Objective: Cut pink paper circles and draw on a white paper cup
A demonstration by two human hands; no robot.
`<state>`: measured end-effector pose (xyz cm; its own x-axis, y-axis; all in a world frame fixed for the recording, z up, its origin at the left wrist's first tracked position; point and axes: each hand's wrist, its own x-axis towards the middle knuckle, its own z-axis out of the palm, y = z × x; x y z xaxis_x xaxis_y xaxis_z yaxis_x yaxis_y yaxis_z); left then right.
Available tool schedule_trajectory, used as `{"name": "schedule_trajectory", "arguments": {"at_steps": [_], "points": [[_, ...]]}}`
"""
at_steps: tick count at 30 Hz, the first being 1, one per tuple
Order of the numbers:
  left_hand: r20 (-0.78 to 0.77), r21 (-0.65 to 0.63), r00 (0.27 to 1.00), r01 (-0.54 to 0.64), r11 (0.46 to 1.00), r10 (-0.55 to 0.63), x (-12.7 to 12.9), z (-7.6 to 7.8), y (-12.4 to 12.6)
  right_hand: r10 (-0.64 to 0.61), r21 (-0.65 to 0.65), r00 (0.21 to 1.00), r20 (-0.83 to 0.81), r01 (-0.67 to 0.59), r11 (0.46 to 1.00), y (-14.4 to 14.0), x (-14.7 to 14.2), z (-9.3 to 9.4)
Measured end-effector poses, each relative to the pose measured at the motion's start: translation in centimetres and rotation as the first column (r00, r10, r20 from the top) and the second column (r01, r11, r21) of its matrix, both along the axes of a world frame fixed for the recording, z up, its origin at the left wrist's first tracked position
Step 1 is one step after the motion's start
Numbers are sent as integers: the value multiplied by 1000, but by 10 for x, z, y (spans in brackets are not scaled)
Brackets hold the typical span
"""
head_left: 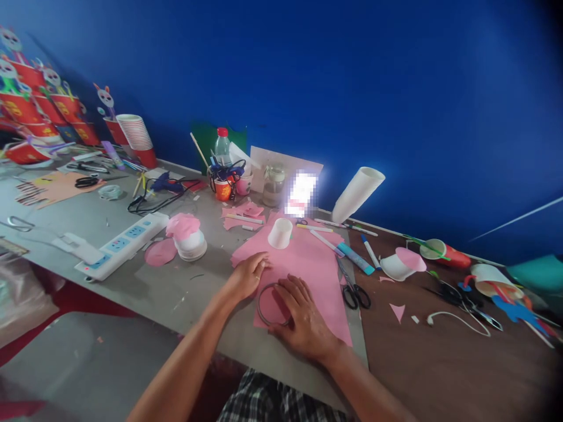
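Observation:
A sheet of pink paper [316,264] lies flat on the grey table before me. On its near part rests a thin grey ring [260,305], and the paper shows through its middle. My right hand [303,313] grips the ring from the right, fingers over the far side and thumb at the near side. At the sheet's left edge is my left hand [250,275], its fingers curled together; whatever they hold, if anything, is hidden. A white paper cup [280,233] stands upside down beyond my hands. Black-handled scissors [355,296] lie at the sheet's right edge.
To the left are a white power strip [121,243] and a white cup topped with pink paper [189,243]. Stacked white cups [357,193] lean against the blue wall beside a lit phone [301,193]. Markers [356,258] and decorated cups [400,265] lie to the right.

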<state>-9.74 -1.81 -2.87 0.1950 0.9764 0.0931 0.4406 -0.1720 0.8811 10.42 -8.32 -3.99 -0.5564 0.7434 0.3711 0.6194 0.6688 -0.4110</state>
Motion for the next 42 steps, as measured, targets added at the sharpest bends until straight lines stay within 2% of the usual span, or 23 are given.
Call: {"name": "schedule_trajectory", "arguments": {"at_steps": [12,20,26,33,42], "points": [[-5,3,1000,-3,1000,3,1,2,-1,47,-80,998,-52,-51,995,2,3,4],[-36,-5,999,3,1000,-3,0,2,-1,38,-86,998,-55,-42,995,1,3,4],[-60,21,996,69,997,-68,0,5,-3,47,-87,997,-64,-52,995,2,2,5],[-81,9,996,38,999,-37,0,1,-1,26,-114,996,-80,-35,993,2,0,8],[-61,30,996,74,997,-72,-1,0,-2,21,-113,993,-116,-34,993,1,0,7]]}}
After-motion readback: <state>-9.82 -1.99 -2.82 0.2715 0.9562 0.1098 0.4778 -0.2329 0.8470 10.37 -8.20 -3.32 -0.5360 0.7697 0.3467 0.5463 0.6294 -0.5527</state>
